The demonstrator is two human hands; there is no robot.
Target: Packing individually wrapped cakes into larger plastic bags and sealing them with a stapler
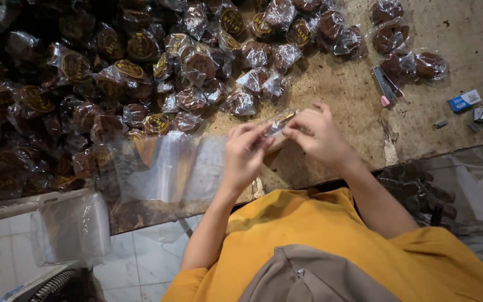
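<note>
Head view, hands (283, 142) pinching clear, crinkled packet (279, 124)

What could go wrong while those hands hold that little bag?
The small clear bag is pinched only by the fingertips of the left hand and right hand, so it might slip. The stack of empty plastic bags overhangs the table edge and could slide off. The stapler lies close enough to get bumped.

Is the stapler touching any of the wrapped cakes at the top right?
Apart. The head view shows the stapler lying on bare table, a strip of it between it and the nearest wrapped cake.
</note>
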